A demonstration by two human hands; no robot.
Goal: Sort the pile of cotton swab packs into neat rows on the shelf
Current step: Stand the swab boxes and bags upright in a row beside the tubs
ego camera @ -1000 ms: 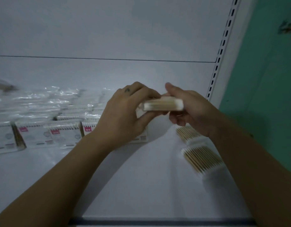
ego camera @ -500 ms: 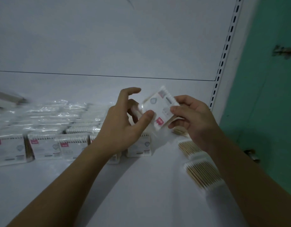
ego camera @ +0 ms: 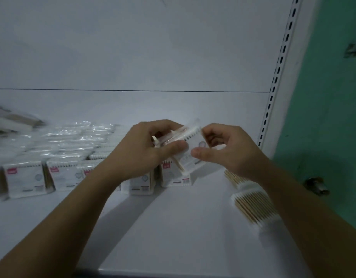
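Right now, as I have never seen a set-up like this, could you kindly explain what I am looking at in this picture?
There is no machine here. A person works with bare hands and wears a camera on the head, looking forward and down, so the two arms reaching in from below are their own. The left hand and right hand together hold one small pack of cotton swabs above a white shelf. On the left of the shelf stands a row of packs, with more in shiny wrap behind it. On the right, beside the right forearm, a few loose packs lie flat. A green wall is next to the shelf.
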